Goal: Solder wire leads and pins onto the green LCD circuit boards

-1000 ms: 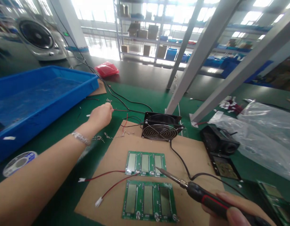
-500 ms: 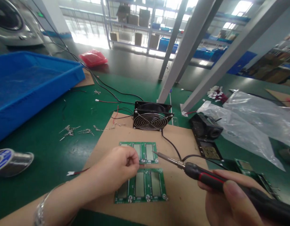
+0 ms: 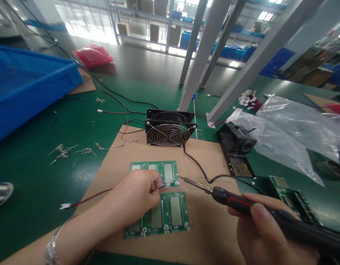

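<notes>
Two green circuit boards with grey display panels lie on a brown cardboard sheet (image 3: 214,228). The far board (image 3: 167,172) is partly covered by my left hand (image 3: 136,195); the near board (image 3: 170,215) lies just below it. My left hand is closed in a pinch on a thin wire end at the far board's lower edge. A red and black wire (image 3: 87,200) with a white plug trails left from under that hand. My right hand (image 3: 269,235) grips a black and red soldering iron (image 3: 241,204), whose tip sits at the far board's right lower corner.
A black wire-guarded fan (image 3: 168,129) stands behind the boards. A black iron stand (image 3: 236,151) and clear plastic bags (image 3: 286,136) lie to the right. A blue tray (image 3: 26,92) is at far left, loose metal terminals (image 3: 70,151) on the green mat, a solder spool (image 3: 0,193) at the left edge.
My left hand came back from reaching toward the far wires and now pinches a wire at the far board. The iron tip moved closer to that board's corner. The view dropped lower.
</notes>
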{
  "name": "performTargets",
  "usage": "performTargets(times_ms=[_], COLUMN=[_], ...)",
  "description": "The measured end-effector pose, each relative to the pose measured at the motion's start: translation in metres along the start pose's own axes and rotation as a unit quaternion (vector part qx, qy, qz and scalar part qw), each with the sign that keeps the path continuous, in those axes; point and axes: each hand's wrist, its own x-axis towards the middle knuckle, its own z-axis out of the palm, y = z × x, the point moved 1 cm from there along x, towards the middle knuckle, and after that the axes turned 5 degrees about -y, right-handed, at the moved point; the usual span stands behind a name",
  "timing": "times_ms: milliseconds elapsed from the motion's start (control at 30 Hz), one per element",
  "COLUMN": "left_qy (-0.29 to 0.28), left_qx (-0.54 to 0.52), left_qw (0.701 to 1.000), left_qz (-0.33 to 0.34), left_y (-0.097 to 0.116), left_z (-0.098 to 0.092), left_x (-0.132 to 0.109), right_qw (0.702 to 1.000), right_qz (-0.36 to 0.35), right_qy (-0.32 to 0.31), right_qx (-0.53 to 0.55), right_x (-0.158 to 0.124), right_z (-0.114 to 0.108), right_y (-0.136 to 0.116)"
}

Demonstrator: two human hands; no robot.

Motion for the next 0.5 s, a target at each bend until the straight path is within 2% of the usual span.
performTargets(times_ms=[233,400,500], left_qy=[0.044,0.097,0.12], left_qx=[0.005,0.103,0.124], left_qw=[0.998,0.989,0.983], left_qz=[0.045,0.053,0.06], left_y=[-0.0021,-0.0034,-0.0031], left_z=[-0.0008,0.0049,0.0079], left_x=[-0.0006,-0.0016,-0.0017], right_qw=[0.996,0.993,0.992], right_qz=[0.064,0.088,0.099], right_qy=[-0.012,-0.041,-0.048], right_qx=[0.053,0.071,0.064], right_x=[-0.0053,-0.0067,-0.0082], right_z=[0.0026,-0.0009,-0.0003], right_y=[0.0118,0.013,0.0119])
